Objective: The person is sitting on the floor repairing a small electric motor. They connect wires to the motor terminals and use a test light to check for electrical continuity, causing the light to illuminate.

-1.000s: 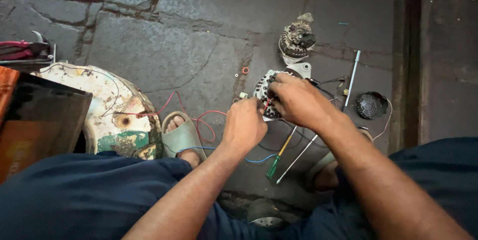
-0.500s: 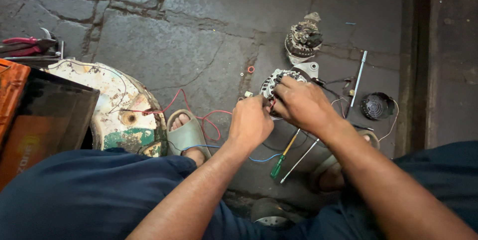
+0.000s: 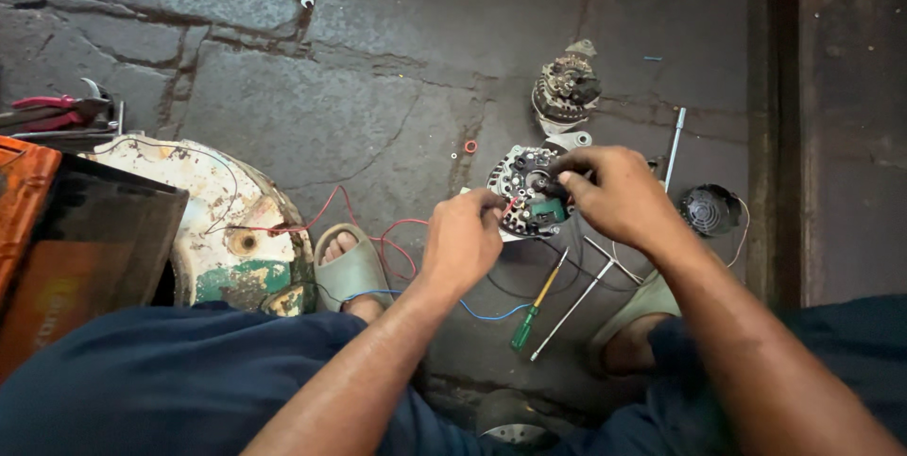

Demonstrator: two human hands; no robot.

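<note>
Alternator end plate (image 3: 525,193): lies flat on the stone floor (image 3: 359,59) between the person's two feet, round, metal, with a small green part at its near edge.
Left hand (image 3: 463,240): fingers curled and pinched at the plate's left rim, where a red wire (image 3: 331,215) ends; whether the wire itself is gripped I cannot tell.
Right hand (image 3: 609,193): fingers bent down onto the top of the plate, tips closed on a small part there.
Handling: looks heavy and rigid for its size, its thin terminals and wires fragile; best held by the thick outer rim.
Nearby: green-handled screwdriver (image 3: 531,309) just below the plate; a second alternator part (image 3: 565,89) beyond it; a black cap (image 3: 709,208) to the right.
</note>
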